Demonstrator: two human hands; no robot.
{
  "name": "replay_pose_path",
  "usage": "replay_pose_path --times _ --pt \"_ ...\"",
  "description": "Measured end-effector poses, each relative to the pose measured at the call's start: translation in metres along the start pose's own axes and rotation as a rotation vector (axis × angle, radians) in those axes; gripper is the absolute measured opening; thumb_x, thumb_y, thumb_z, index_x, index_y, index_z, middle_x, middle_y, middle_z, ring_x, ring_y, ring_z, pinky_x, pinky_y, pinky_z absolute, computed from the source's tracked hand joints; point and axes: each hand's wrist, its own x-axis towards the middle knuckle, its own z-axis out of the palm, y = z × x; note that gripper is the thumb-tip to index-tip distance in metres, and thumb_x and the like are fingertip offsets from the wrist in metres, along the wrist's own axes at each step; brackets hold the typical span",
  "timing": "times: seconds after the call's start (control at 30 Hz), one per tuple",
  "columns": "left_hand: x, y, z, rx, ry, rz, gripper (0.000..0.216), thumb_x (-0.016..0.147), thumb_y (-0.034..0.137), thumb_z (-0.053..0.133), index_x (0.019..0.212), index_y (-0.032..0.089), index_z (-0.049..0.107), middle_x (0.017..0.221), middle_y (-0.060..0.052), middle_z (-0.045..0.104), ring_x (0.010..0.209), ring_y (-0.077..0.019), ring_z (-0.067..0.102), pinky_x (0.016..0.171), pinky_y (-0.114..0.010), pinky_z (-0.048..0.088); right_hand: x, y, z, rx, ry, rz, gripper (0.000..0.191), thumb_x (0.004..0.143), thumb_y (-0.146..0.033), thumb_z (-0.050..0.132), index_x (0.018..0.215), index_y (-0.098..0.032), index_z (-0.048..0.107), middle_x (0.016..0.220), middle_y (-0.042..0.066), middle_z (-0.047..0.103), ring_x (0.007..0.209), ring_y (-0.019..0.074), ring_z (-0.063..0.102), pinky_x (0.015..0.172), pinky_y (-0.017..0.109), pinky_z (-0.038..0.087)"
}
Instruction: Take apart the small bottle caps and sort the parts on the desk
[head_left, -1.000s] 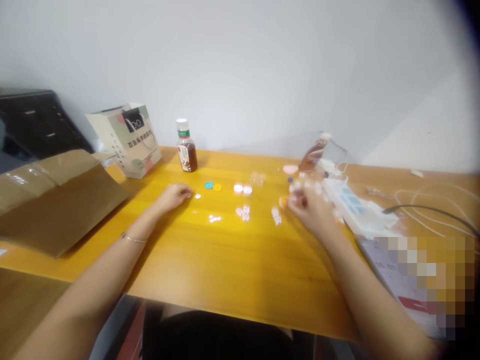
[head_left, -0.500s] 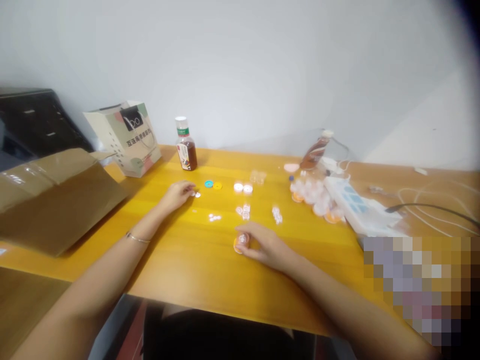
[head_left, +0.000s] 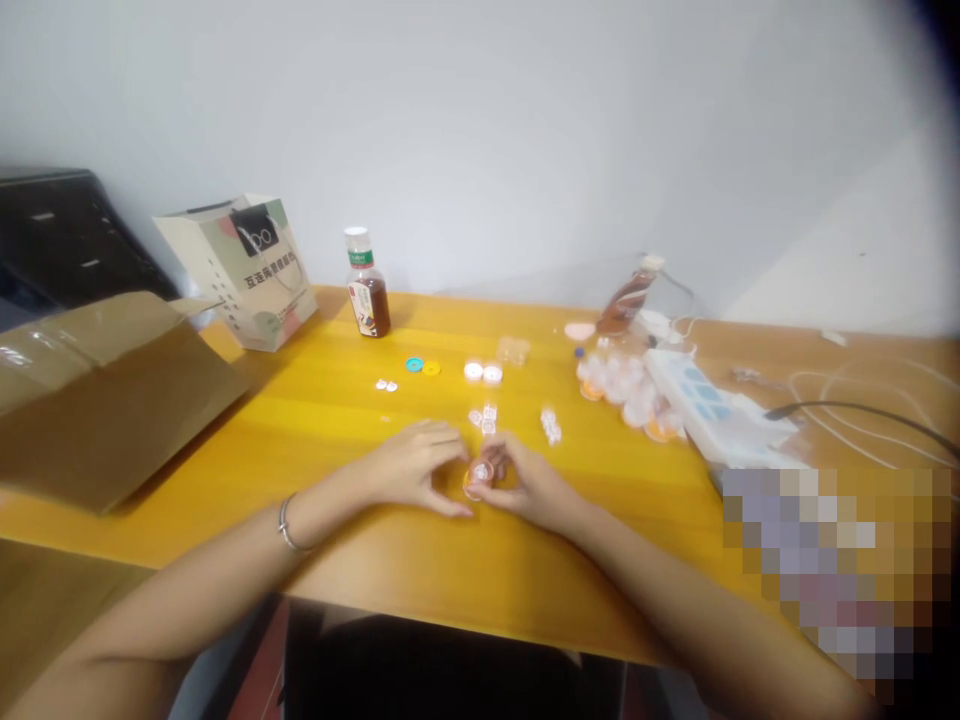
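Both my hands meet at the middle of the yellow table [head_left: 360, 540]. My right hand [head_left: 529, 485] pinches a small round orange-based capsule with a clear top [head_left: 478, 476]. My left hand [head_left: 416, 468] curls in from the left, its fingers touching the same capsule. Small white pieces [head_left: 484, 418] lie just beyond the hands, with more white pieces [head_left: 552, 425] to their right. A heap of similar capsules [head_left: 626, 392] sits at the right, beside a white power strip [head_left: 705, 405].
A brown-liquid bottle [head_left: 365, 288] and a paper bag [head_left: 244, 270] stand at the back left, next to a cardboard box [head_left: 105, 390]. Blue and yellow rings [head_left: 421, 366], white caps [head_left: 482, 372], a tipped bottle [head_left: 626, 298] and cables [head_left: 862, 405] lie farther back and right.
My right hand carried a capsule from the heap at the right to the table's middle. My left hand left the small white pieces and came over to join it on the capsule.
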Motion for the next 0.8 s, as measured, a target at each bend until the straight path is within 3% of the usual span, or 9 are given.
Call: replay_pose_path --times 0.13,0.3,0.4,0.5,0.63,0.8 --pt "0.001 0.011 0.020 -0.085 0.038 -0.164 0.048 0.064 0.062 0.060 0.077 0.016 0.055 0.073 -0.003 0.055 0.068 -0.0168 0.050 0.063 -0.028 0.038 0.000 0.001 0.002 0.082 0.060 0.009 0.032 0.076 -0.032 0.059 0.097 -0.021 0.037 0.078 0.000 0.056 0.064 0.0115 0.054 0.060 0.027 0.047" --pt "0.002 0.018 0.027 -0.259 0.148 -0.339 0.031 0.071 0.046 0.062 0.076 0.017 0.053 0.073 -0.001 0.054 0.067 -0.0140 0.049 0.062 -0.025 0.038 0.002 -0.004 0.004 0.199 0.201 0.075 0.035 0.074 -0.032 0.061 0.096 -0.022 0.036 0.074 -0.003 0.053 0.059 0.0100 0.050 0.056 0.024 0.043" --pt "0.003 0.021 0.025 -0.319 0.203 -0.382 0.026 0.071 0.040 0.062 0.079 0.017 0.055 0.073 -0.001 0.054 0.068 -0.0136 0.049 0.063 -0.025 0.038 0.005 -0.009 0.002 0.175 0.171 0.162 0.025 0.075 -0.037 0.059 0.081 -0.020 0.042 0.064 -0.005 0.046 0.052 0.0080 0.042 0.049 0.021 0.035" --pt "0.004 0.025 0.025 -0.417 0.243 -0.428 0.024 0.072 0.038 0.061 0.081 0.016 0.057 0.073 0.000 0.055 0.067 -0.0127 0.049 0.063 -0.025 0.038 0.007 -0.013 0.000 0.142 0.127 0.197 0.026 0.078 -0.041 0.053 0.068 -0.018 0.046 0.058 -0.005 0.041 0.052 0.0081 0.038 0.049 0.021 0.031" --pt "0.004 0.030 0.030 -0.584 0.268 -0.532 0.034 0.067 0.044 0.067 0.080 0.015 0.058 0.068 0.000 0.056 0.059 -0.0106 0.048 0.055 -0.022 0.037 0.005 -0.017 0.002 0.158 0.158 0.215 0.029 0.079 -0.044 0.050 0.066 -0.018 0.046 0.058 -0.004 0.042 0.053 0.0087 0.040 0.050 0.021 0.031" --pt "0.002 0.036 0.033 -0.668 0.262 -0.556 0.033 0.066 0.044 0.067 0.077 0.014 0.061 0.066 -0.001 0.060 0.058 -0.0106 0.050 0.054 -0.021 0.039 0.003 -0.019 0.006 -0.026 0.159 0.251 0.032 0.072 -0.045 0.058 0.059 -0.018 0.046 0.055 -0.004 0.045 0.051 0.0089 0.040 0.047 0.021 0.030"
